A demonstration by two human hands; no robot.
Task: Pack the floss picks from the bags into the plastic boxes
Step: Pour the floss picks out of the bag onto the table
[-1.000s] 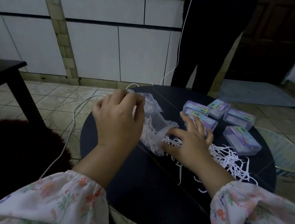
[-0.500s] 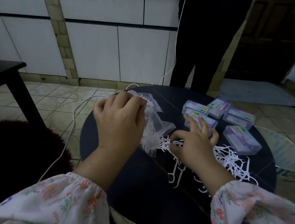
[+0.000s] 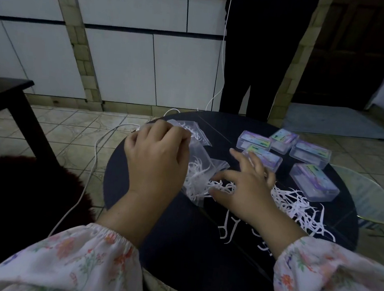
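Head view only. White plastic floss picks [image 3: 296, 205] lie in a loose heap with no common direction; two apart from it [image 3: 227, 228] have their long axes running toward me. I see the clear plastic bag [image 3: 201, 172] tipped with its mouth toward the heap, picks spilling out. A second clear bag [image 3: 193, 131] lies flat behind it. Five clear lidded plastic boxes [image 3: 313, 183] sit at the far right of the round dark table [image 3: 186, 252]; tiled floor and pale wall panels surround it. My left hand [image 3: 155, 160] grips the bag's upper end, fingers curled. My right hand [image 3: 245, 187] rests on the picks, fingers spread.
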